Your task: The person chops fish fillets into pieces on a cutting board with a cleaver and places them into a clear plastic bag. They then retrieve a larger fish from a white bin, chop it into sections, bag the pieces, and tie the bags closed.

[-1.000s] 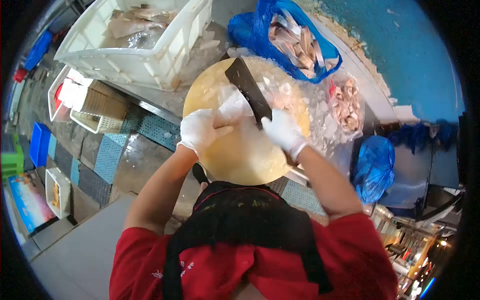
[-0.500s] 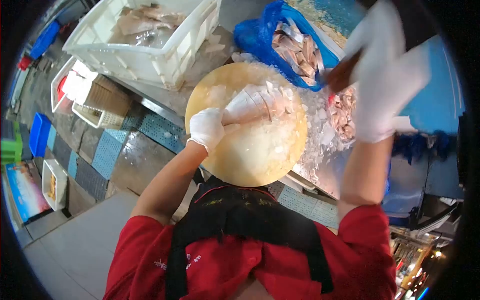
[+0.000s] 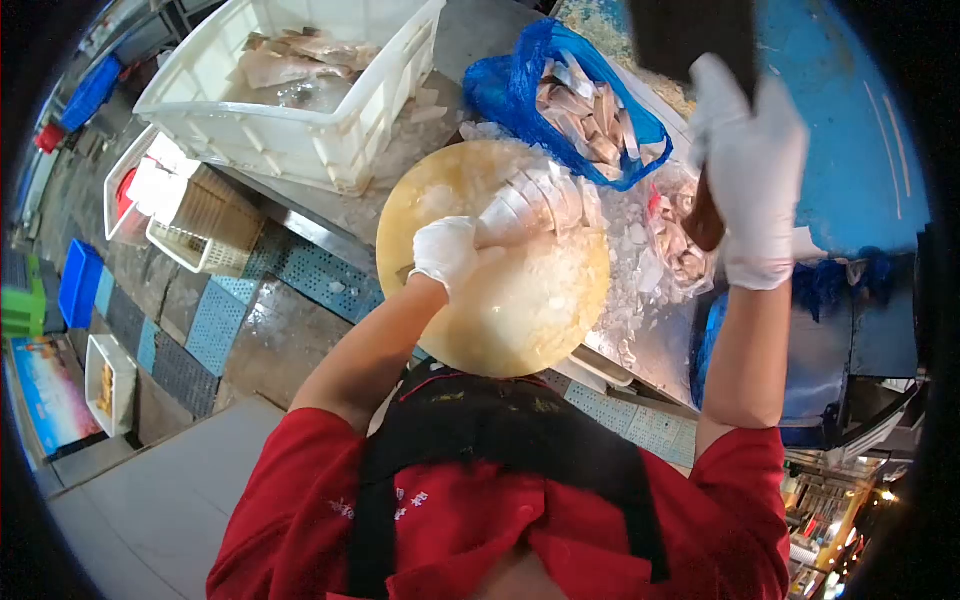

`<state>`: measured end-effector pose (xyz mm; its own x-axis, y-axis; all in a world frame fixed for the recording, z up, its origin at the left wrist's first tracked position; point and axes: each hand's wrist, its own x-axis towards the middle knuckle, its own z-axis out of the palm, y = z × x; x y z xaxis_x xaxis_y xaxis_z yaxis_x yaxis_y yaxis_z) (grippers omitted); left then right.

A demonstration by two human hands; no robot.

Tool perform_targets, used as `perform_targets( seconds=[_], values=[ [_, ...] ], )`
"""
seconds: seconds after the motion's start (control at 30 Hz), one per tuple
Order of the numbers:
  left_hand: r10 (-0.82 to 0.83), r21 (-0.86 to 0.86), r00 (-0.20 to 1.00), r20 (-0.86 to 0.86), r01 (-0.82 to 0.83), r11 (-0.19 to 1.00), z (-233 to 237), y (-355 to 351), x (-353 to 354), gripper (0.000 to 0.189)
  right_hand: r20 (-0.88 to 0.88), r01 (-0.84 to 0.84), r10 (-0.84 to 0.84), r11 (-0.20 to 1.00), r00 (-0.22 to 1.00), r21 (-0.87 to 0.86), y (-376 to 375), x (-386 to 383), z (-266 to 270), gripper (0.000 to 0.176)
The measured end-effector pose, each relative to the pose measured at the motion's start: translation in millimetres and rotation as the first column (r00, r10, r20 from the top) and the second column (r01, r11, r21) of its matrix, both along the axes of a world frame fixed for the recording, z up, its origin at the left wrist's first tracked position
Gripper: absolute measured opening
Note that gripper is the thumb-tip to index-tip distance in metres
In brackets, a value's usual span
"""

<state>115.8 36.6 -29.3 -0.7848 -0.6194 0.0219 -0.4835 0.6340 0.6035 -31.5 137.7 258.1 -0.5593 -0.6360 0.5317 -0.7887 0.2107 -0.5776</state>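
Note:
A silvery fish [image 3: 525, 208] lies on a round yellowish cutting board [image 3: 420, 195], its far right part cut into several slices that still sit side by side. Gloved in white, my left hand [image 3: 447, 252] is closed on the narrow uncut end of the fish. My right hand [image 3: 758, 180], also gloved, is raised to the right of the board, wrapped round the wooden handle of a cleaver [image 3: 692, 42]. The cleaver's dark blade points up and away, partly cut off by the top of the view. Ice bits [image 3: 550, 290] cover the board's right side.
Behind the board, a blue plastic bag [image 3: 500, 88] holds cut fish pieces. A clear bag of fish pieces [image 3: 688, 262] rests on crushed ice at right. A white crate [image 3: 270, 135] with more fish stands at back left; stacked baskets [image 3: 205, 205] are below it.
More cuts now show across the fish. My right hand and the cleaver are raised in both frames, with less blur now. My left hand has shifted slightly right in view, still gripping the fish.

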Motion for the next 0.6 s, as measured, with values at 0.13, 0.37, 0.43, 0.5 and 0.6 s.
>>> perform_targets(
  seconds=[0.13,0.37,0.43,0.5,0.6],
  values=[
    [0.016,-0.019,0.999,0.044,-0.016,1.000,-2,-1,-1,0.041,-0.014,0.041,-0.042,0.997,0.999,-0.071,-10,17,-55,0.035],
    [-0.048,-0.304,0.995,0.090,0.073,0.950,7,13,87,0.054,0.004,-0.119,0.158,0.722,0.987,0.681,35,-39,-218,0.048],
    [-0.012,-0.365,1.000,0.026,0.021,0.931,-5,20,87,0.042,-0.009,-0.105,0.138,0.796,0.990,0.596,23,-29,-137,0.040],
    [-0.026,-0.290,0.999,0.029,0.033,0.956,-13,21,77,0.039,-0.205,0.017,0.054,0.944,0.977,0.328,16,-33,-96,0.037],
    [-0.053,-0.252,0.998,-0.028,0.045,0.967,-17,26,62,0.039,0.154,-0.033,0.048,0.995,0.987,-0.095,-4,4,-35,0.028]
  ],
)
